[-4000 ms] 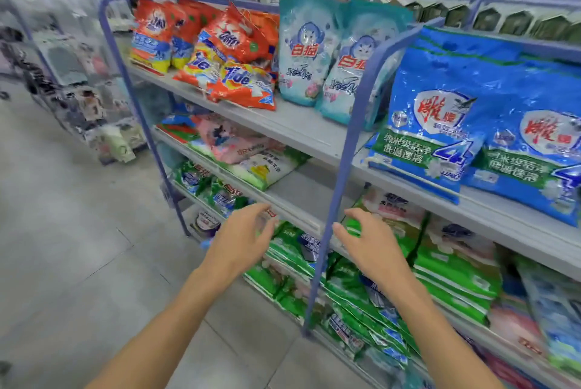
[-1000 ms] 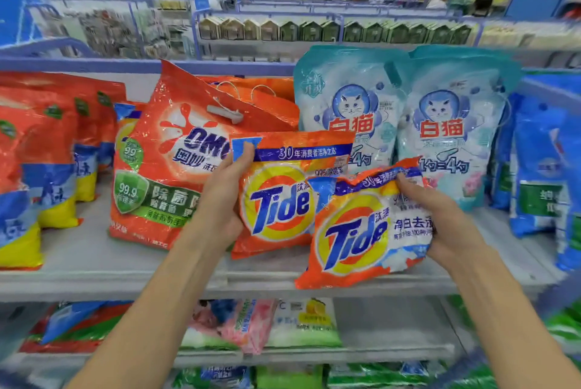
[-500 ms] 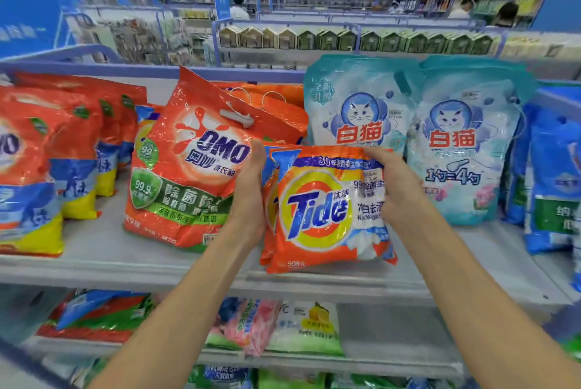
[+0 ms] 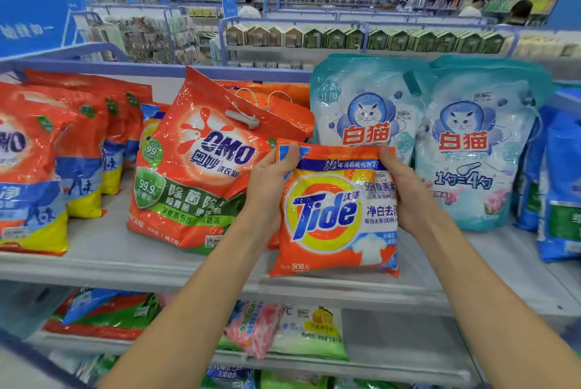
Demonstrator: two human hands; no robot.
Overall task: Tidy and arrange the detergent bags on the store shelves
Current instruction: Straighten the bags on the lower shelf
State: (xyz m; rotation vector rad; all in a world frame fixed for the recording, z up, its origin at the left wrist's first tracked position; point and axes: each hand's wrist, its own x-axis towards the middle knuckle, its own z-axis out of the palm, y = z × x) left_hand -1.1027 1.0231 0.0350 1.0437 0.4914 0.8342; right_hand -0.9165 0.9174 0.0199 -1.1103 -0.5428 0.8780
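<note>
An orange Tide detergent bag (image 4: 333, 218) stands upright on the grey top shelf (image 4: 125, 266), with a second Tide bag stacked behind it, only its edge showing. My left hand (image 4: 270, 187) grips the stack's upper left corner, thumb over the front. My right hand (image 4: 405, 193) grips the upper right edge. A large red OMO bag (image 4: 195, 181) leans just to the left. Two pale blue cat-logo bags (image 4: 367, 111) (image 4: 478, 149) stand behind and to the right.
More OMO bags (image 4: 37, 168) fill the shelf's left end and blue bags (image 4: 559, 187) the right end. The shelf below holds flat pink, green and white bags (image 4: 283, 332). People stand at far aisles in the background.
One second ago I held one Tide bag in each hand, apart. I brought them together into one stack and now hold it upright from both sides on the shelf.
</note>
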